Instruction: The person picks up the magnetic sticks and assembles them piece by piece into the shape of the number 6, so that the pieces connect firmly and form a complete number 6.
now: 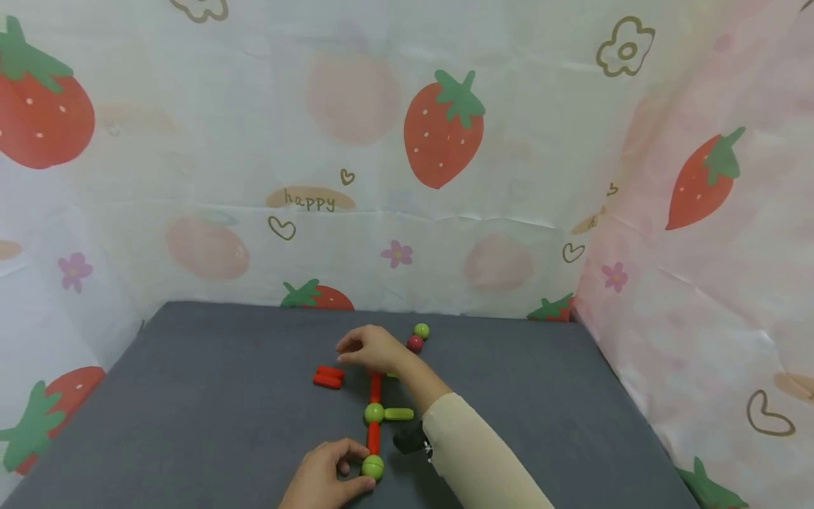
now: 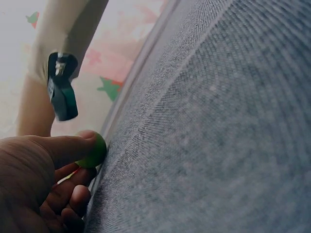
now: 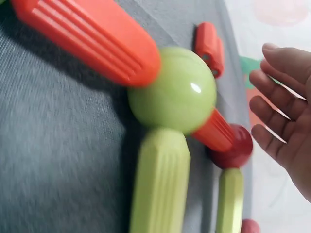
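My left hand (image 1: pixel 327 474) pinches a green ball (image 1: pixel 372 466) between thumb and fingers at the near end of a ball-and-stick toy chain; the left wrist view shows the thumb on this ball (image 2: pixel 93 151). From there a red stick (image 1: pixel 374 438) leads to a middle green ball (image 1: pixel 374 413), with a light green stick (image 1: pixel 399 414) pointing right. Another red stick (image 3: pixel 216 131) runs on to a dark red ball (image 3: pixel 235 148), which bears a second light green stick (image 3: pixel 229 201). Over the far end hovers my right hand (image 1: pixel 372 348), its fingers loosely bent and holding nothing.
Two short red sticks (image 1: pixel 328 377) lie side by side left of the chain. Behind the right wrist are a red ball (image 1: pixel 415 343) and a green ball (image 1: pixel 421 330). Strawberry-print cloth (image 1: pixel 381 247) hangs behind the grey tabletop (image 1: pixel 210 410).
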Demonstrator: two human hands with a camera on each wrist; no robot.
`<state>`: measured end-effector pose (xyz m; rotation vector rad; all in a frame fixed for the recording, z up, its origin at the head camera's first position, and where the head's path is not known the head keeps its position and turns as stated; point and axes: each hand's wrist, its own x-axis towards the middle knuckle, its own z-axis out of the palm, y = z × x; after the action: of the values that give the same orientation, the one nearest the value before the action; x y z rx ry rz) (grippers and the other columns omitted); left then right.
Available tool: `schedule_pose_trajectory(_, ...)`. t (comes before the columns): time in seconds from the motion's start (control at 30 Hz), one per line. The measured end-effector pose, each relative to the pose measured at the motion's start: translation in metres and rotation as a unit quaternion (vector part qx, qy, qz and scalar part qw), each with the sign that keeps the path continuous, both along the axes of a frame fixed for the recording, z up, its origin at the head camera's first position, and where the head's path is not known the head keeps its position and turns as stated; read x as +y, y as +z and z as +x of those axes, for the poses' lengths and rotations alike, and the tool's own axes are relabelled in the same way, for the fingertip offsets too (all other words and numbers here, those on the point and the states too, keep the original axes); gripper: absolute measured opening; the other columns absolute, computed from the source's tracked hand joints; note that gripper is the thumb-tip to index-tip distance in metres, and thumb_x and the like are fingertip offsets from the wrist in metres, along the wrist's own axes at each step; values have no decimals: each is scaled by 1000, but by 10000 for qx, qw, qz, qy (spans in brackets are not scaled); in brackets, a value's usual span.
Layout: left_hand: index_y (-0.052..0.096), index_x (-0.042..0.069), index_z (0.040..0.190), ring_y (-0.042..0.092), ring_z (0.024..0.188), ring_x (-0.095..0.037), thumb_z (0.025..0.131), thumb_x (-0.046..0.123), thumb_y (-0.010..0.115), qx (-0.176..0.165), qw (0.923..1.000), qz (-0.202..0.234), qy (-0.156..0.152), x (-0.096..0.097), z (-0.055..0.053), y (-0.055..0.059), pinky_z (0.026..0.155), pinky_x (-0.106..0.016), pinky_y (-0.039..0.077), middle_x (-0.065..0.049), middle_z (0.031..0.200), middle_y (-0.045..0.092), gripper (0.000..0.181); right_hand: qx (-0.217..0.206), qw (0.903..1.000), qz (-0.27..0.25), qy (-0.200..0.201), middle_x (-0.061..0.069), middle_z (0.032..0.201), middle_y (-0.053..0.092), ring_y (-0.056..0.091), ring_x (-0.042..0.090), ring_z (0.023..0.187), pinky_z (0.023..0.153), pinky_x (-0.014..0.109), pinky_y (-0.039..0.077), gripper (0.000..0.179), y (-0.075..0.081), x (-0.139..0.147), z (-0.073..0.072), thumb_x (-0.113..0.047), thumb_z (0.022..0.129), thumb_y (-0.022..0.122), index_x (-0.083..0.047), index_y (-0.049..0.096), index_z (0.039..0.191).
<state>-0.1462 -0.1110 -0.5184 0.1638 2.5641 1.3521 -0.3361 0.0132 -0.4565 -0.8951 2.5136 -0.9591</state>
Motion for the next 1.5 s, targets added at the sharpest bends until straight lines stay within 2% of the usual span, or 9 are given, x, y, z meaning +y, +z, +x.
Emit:
schedule_pose_trajectory(0.27, 70, 24, 103, 51, 74, -9, 73, 43, 83, 187, 9998, -11, -103, -1, 1, -3, 64, -29, 42, 7, 98, 67, 38, -423, 9988, 228, 122, -10, 101, 70, 62, 4, 91, 80, 25, 51, 29, -13, -12, -3, -31, 87, 74, -16, 72, 113)
schedule_pose_trajectory(0.4, 70, 24, 103, 50, 74, -9, 73, 42, 83, 187, 9998, -11, -92, -1, 1, -2, 63, -29, 41, 6, 93, 64, 37, -519, 9981, 315, 108, -11, 97, 70, 61, 4, 87, 77, 24, 51, 28, -18, -15, -3, -29, 85, 76, -17, 73, 111)
schedule_pose_trajectory(0.53, 70, 25, 103, 50, 74, -11, 73, 42, 83, 119, 9999, -26, -59, -1, 1, -2, 63, -30, 40, 6, 88, 61, 37, -485, 9980, 410, 69, -11, 95, 69, 61, 4, 84, 75, 23, 50, 25, -20, -18, -3, -27, 85, 77, -19, 73, 108)
schedule_pose_trajectory(0.77, 70, 26, 103, 50, 74, -10, 73, 42, 83, 128, 9999, -58, -49, 0, 1, -1, 64, -29, 40, 7, 90, 62, 37, -424, 9984, 363, -12, -10, 95, 70, 61, 4, 85, 76, 23, 50, 21, -23, -17, -2, -25, 85, 77, -20, 74, 105)
schedule_pose_trajectory(1.13, 70, 26, 103, 52, 78, -13, 73, 42, 83, -108, 9999, 34, -39, -1, -2, -2, 66, -31, 42, 6, 93, 63, 37, -374, 9985, 403, -13, -9, 96, 71, 61, 4, 85, 77, 23, 50, 19, -23, -16, -5, -23, 86, 76, -20, 75, 104)
schedule_pose_trajectory(1.5, 70, 24, 104, 52, 79, -14, 73, 42, 83, -193, 9997, 107, -61, -3, -2, -1, 66, -32, 42, 6, 95, 64, 38, -223, 9991, 366, -18, -9, 93, 71, 61, 3, 81, 72, 21, 50, 15, -24, -18, -5, -20, 87, 74, -20, 75, 102)
